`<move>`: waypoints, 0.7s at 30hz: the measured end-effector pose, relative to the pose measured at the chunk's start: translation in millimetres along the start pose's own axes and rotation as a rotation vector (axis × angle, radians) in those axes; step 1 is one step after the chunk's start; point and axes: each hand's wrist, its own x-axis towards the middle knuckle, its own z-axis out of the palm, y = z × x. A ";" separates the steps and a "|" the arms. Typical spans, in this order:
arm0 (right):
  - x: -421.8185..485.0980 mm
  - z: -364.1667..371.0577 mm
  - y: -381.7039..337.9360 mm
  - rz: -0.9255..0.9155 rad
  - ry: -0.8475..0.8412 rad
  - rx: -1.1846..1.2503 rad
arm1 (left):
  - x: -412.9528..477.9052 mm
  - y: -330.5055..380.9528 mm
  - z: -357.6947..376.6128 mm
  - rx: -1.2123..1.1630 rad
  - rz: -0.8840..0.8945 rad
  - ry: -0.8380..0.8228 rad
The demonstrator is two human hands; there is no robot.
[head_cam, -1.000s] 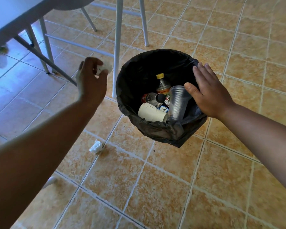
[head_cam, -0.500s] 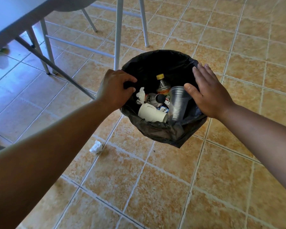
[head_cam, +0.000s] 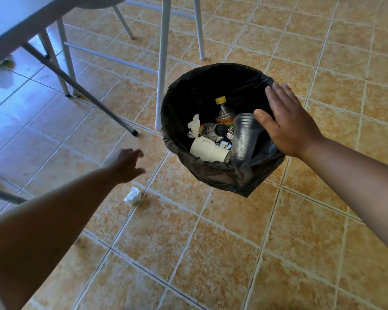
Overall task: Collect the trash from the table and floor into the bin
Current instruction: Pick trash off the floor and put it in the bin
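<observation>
A round bin (head_cam: 182, 95) lined with a black bag stands on the tiled floor. Inside lie a crumpled white tissue (head_cam: 194, 126), a yellow-capped bottle (head_cam: 223, 110), a stack of clear plastic cups (head_cam: 244, 135), a white paper cup (head_cam: 207, 149) and a small dark-capped bottle (head_cam: 212, 129). My right hand (head_cam: 289, 121) rests flat on the bin's right rim, fingers spread, holding nothing. My left hand (head_cam: 126, 164) hovers empty with fingers apart, low over the floor, just above a crumpled white paper ball (head_cam: 133, 195) lying on a tile seam left of the bin.
A white table edge (head_cam: 20, 21) fills the top left, with grey metal legs (head_cam: 81, 90) slanting to the floor. White chair legs (head_cam: 162, 63) stand right behind the bin's left rim. Some blurred litter (head_cam: 0, 74) lies far left under the table.
My left hand carried a white tissue to the bin, dropped it inside, then drew back down and left toward the paper ball on the floor. The right hand stayed on the rim.
</observation>
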 end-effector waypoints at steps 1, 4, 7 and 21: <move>0.1 0.3 0.0 -0.001 0.000 -0.001 | -3.8 -0.9 5.9 0.044 -0.048 -0.120; 0.3 1.2 0.6 0.002 0.003 0.001 | -13.0 7.3 19.0 0.152 -0.087 -0.275; 1.6 1.6 0.8 0.002 0.011 0.006 | -20.8 20.8 31.5 0.253 -0.038 -0.418; 1.2 3.3 1.6 -0.004 0.018 0.007 | -7.3 23.0 18.9 0.006 -0.029 -0.129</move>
